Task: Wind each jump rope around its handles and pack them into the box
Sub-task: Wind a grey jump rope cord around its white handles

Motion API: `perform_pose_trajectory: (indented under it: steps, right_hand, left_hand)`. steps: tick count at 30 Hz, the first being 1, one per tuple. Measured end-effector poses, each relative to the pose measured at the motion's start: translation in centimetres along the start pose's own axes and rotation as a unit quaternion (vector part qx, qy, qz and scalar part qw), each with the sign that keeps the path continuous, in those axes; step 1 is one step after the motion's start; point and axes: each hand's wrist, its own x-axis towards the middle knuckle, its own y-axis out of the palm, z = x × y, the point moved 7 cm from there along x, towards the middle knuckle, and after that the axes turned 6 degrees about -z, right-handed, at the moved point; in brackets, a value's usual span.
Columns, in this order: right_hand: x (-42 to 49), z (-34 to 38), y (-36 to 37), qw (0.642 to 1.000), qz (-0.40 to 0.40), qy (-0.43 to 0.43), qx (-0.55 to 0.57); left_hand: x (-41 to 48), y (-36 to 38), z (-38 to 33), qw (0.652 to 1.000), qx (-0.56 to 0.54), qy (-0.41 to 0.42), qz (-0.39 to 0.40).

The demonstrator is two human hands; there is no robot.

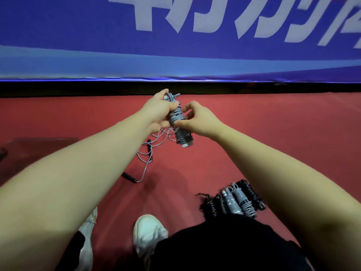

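Observation:
A grey jump rope (180, 124) is coiled tightly around its handles and held up above the red floor. My left hand (159, 112) grips the upper end of the bundle. My right hand (195, 119) pinches the coils near the middle with thumb and fingers. A second grey rope with black handles (145, 153) lies loose and tangled on the floor below my hands. At the lower right, several wound ropes, black and grey (236, 199), lie side by side on the floor beside my right knee.
A blue banner with white lettering (175, 36) forms a low wall across the far side of the red floor (273, 133). A dim transparent box (35, 151) stands at the left edge. My white shoes (146, 231) and black trousers are at the bottom.

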Motion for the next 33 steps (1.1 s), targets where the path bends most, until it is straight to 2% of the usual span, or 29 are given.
perform_pose_trajectory:
  steps: [4,7,12,16,19,21,24,27,30,33]
  right_hand:
    - [-1.9,-6.8,4.0,0.996,0.028,0.082,0.006]
    - [-4.3,-12.8,8.4,0.986,0.062,0.155,0.013]
    - [-9.5,-21.0,13.7,0.96,0.125,0.25,-0.008]
    - [-12.4,-25.0,15.8,0.939,0.185,0.286,-0.048]
    - [-13.0,-26.0,16.2,0.935,0.202,0.28,-0.08]
    - [-12.9,-26.2,16.6,0.925,0.22,0.265,-0.162]
    - [-12.6,-26.5,17.6,0.887,0.274,0.226,-0.295]
    - [-12.1,-26.6,17.8,0.865,0.305,0.188,-0.351]
    - [-10.7,-25.4,17.6,0.854,0.356,0.137,-0.355]
    - [-7.6,-22.8,16.2,0.851,0.361,0.078,-0.373]
  left_hand:
    - [1.2,1.2,7.6,0.996,0.044,-0.077,0.004]
    - [1.7,1.2,15.0,0.983,0.079,-0.165,0.006]
    - [0.6,1.1,25.9,0.941,0.147,-0.303,0.038]
    - [-0.9,2.2,30.7,0.914,0.169,-0.365,0.059]
    - [-1.3,3.0,33.2,0.9,0.197,-0.383,0.071]
    - [-1.1,3.3,34.4,0.897,0.192,-0.391,0.075]
    - [-1.3,3.7,34.9,0.895,0.195,-0.391,0.093]
    - [-1.2,3.0,34.6,0.883,0.234,-0.39,0.117]
    - [0.7,1.2,33.2,0.871,0.337,-0.33,0.138]
    - [3.7,-2.2,30.1,0.854,0.448,-0.235,0.125]
